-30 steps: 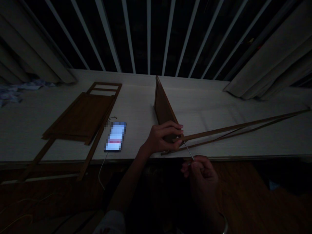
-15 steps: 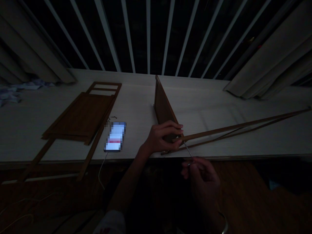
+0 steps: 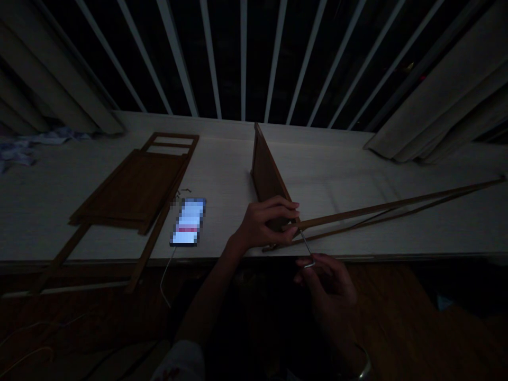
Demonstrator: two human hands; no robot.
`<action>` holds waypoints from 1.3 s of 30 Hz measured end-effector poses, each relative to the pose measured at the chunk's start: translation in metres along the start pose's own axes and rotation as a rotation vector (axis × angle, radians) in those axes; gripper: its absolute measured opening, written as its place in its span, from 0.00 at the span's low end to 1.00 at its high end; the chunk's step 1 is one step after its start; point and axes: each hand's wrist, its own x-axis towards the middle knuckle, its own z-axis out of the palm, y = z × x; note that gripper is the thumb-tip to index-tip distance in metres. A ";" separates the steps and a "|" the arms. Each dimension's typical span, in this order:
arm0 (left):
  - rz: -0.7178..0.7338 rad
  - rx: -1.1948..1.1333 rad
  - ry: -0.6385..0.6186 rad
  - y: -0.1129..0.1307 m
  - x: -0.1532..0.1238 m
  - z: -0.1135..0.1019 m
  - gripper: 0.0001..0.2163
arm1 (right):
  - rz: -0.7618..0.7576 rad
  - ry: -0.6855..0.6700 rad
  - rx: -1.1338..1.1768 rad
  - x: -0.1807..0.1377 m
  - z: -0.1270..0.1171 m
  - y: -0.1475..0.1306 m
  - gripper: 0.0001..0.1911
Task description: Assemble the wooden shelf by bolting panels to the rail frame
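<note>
My left hand (image 3: 265,222) is closed around the joint where an upright brown wooden panel (image 3: 270,172) meets a long wooden leg frame (image 3: 369,210). The frame stretches off to the right over the white ledge. Below the joint, my right hand (image 3: 331,283) pinches the short bent end of a metal hex key (image 3: 307,246). The key's long arm reaches up to the leg by my left fingertips. Its tip and whatever it sits in are hidden.
On the left lies another wooden panel-and-leg assembly (image 3: 127,185), its legs jutting past the edge of the white ledge (image 3: 226,159). A lit phone (image 3: 189,222) on a cable is beside it, near several small screws (image 3: 184,190). Window bars (image 3: 243,63) and curtains (image 3: 448,106) stand behind.
The short end of the hex key has swung a little and shows more clearly, as my right fingers shift on it. My left hand and the wooden parts stay put.
</note>
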 end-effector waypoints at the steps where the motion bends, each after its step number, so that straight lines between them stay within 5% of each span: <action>1: 0.002 0.002 0.001 0.000 0.000 0.000 0.11 | -0.010 0.004 -0.010 0.000 0.000 -0.001 0.09; 13: -0.005 -0.006 -0.007 0.000 0.000 0.000 0.12 | 0.009 0.034 -0.086 -0.006 -0.001 0.011 0.11; 27: -0.011 -0.009 -0.016 -0.002 -0.002 0.000 0.12 | -0.199 0.080 -0.244 -0.006 -0.003 0.021 0.11; 39: 0.006 0.001 -0.001 0.001 0.001 0.000 0.12 | -0.263 0.115 -0.114 0.004 0.004 0.015 0.06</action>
